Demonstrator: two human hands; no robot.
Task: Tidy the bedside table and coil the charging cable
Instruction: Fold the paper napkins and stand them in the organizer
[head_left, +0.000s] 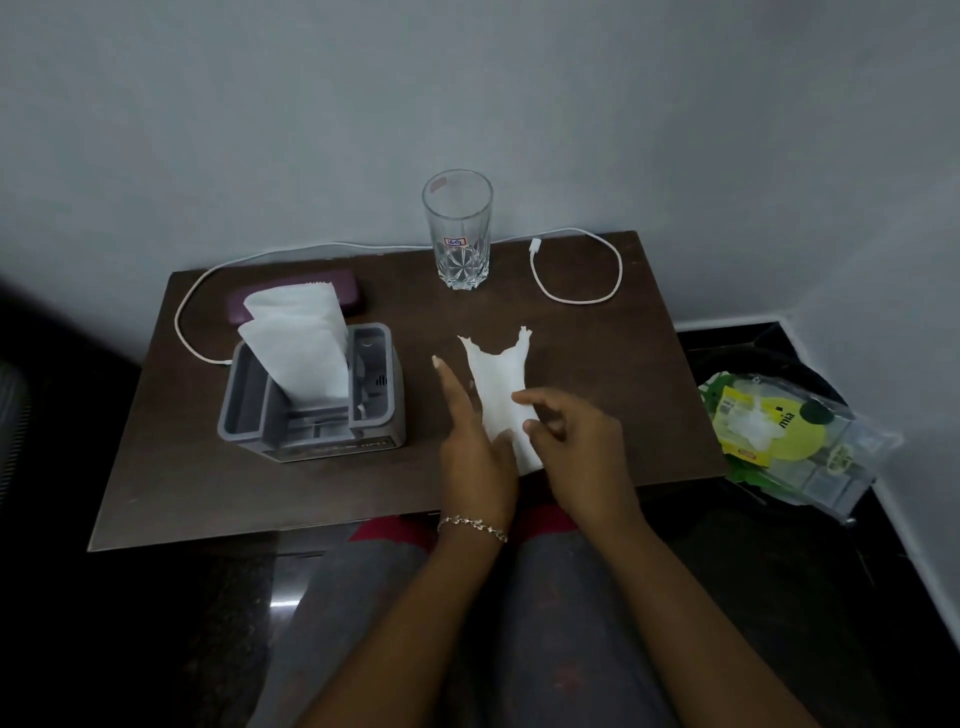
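Brown table (218, 493): L hand (475, 447) presses tissue (496, 376), R hand (582, 447) pinches it.

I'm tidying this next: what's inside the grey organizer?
In the grey organizer, white tissues stand in the middle compartment. Something dark sits in the right slot, too dim to identify. The tissues hide the floor beneath them.

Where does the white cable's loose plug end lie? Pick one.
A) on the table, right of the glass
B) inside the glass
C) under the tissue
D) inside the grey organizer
A: the cable loops on the table and its plug end rests just right of the upright glass.
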